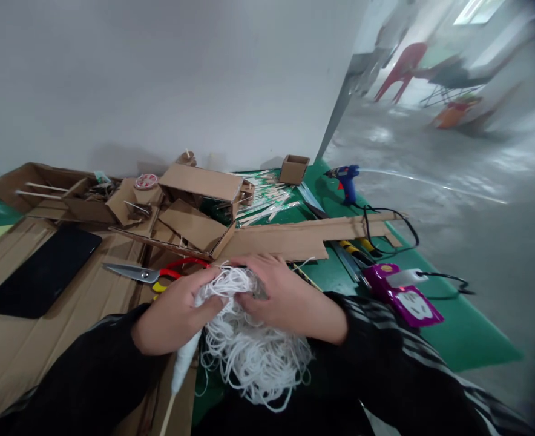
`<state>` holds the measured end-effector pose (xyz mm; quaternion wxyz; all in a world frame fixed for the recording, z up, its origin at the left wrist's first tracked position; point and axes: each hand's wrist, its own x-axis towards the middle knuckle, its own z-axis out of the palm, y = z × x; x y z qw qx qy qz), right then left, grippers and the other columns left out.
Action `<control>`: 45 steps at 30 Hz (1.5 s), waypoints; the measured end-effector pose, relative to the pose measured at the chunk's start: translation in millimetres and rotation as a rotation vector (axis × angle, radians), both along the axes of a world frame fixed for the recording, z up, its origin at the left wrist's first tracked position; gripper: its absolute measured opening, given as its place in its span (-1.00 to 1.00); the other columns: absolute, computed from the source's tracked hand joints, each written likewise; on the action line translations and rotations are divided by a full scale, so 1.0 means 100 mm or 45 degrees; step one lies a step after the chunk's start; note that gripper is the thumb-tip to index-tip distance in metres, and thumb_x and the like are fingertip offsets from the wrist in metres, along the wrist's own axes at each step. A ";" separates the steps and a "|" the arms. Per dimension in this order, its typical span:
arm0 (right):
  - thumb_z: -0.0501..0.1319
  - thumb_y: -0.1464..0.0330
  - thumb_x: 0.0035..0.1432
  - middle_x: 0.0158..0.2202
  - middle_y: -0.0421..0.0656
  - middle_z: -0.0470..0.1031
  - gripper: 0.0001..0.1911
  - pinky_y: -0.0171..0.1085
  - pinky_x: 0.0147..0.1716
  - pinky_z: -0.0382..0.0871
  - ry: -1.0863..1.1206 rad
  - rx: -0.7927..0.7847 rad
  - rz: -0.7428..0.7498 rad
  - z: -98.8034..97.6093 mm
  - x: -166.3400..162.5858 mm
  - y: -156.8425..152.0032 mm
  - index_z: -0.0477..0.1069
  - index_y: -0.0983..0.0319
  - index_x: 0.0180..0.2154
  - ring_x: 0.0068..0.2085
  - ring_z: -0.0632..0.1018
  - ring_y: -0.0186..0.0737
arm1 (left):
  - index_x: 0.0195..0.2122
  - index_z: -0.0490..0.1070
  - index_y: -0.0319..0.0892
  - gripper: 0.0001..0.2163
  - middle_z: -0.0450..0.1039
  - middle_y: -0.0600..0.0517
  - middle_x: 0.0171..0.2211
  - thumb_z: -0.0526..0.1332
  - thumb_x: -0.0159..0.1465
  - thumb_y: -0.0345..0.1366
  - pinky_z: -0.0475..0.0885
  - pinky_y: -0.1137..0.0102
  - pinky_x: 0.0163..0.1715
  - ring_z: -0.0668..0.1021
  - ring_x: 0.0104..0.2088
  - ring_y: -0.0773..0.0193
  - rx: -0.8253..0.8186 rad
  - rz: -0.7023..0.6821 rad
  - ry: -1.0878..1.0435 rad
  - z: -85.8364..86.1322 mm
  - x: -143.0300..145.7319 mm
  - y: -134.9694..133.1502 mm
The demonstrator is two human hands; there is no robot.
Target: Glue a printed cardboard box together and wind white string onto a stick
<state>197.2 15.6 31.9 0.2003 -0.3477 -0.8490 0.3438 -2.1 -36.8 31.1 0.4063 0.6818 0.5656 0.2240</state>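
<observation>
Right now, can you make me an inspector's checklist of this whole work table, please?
Surface: green tabletop, partly covered by cardboard.
Job's things: tangled white yarn; a white-wrapped stick below the left hand.
Clutter: scissors, dark flat slab, cardboard boxes, thin sticks.
Hands: left hand and right hand both grip yarn.
Cables: black cord at a white plug; another loops near the blue glue gun.
Surroundings: pale wall, grey floor, red chair; background blurry.

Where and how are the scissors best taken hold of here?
Probably by the red and yellow handles, partly hidden by the left hand, coming from the right: the blades point left, away from that hand, so this side seems safest.
</observation>
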 end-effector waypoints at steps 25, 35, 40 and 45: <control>0.13 0.44 0.17 -0.43 -0.24 0.40 -0.94 -0.37 -0.41 0.26 0.460 -0.441 -0.149 -0.02 -0.09 -0.02 0.36 0.24 -0.36 -0.40 0.39 -0.33 | 0.08 0.42 -0.15 -0.66 0.55 -0.02 -0.14 0.14 0.34 -0.14 0.39 0.39 -0.23 0.50 -0.24 0.20 -0.170 0.113 -0.465 0.03 0.03 -0.05; 0.24 0.44 0.07 -0.29 -0.19 0.40 -0.79 -0.28 -0.32 0.31 0.305 0.003 -0.324 0.01 0.00 -0.04 0.30 0.21 -0.21 -0.31 0.41 -0.25 | 0.10 0.40 -0.11 -0.65 0.53 0.02 -0.20 0.18 0.33 -0.14 0.39 0.40 -0.21 0.44 -0.36 0.29 -0.097 0.185 -0.623 0.00 0.00 -0.08; 0.27 0.46 0.08 -0.24 -0.15 0.31 -0.86 -0.28 -0.21 0.34 0.543 0.386 -0.020 0.21 0.15 -0.15 0.37 0.20 -0.28 -0.21 0.41 -0.24 | 0.08 0.42 -0.15 -0.65 0.54 -0.02 -0.16 0.16 0.34 -0.13 0.39 0.36 -0.17 0.49 -0.25 0.20 -0.071 0.181 -0.660 0.02 0.02 -0.08; 0.16 0.45 0.25 -0.36 -0.14 0.49 -0.87 -0.33 -0.34 0.33 0.329 0.439 0.114 0.11 0.04 -0.23 0.50 0.24 -0.26 -0.35 0.49 -0.28 | 0.02 0.46 -0.14 -0.67 0.55 -0.03 -0.14 0.14 0.35 -0.11 0.39 0.36 -0.12 0.51 -0.18 0.15 -0.079 0.224 -0.700 0.00 0.04 -0.09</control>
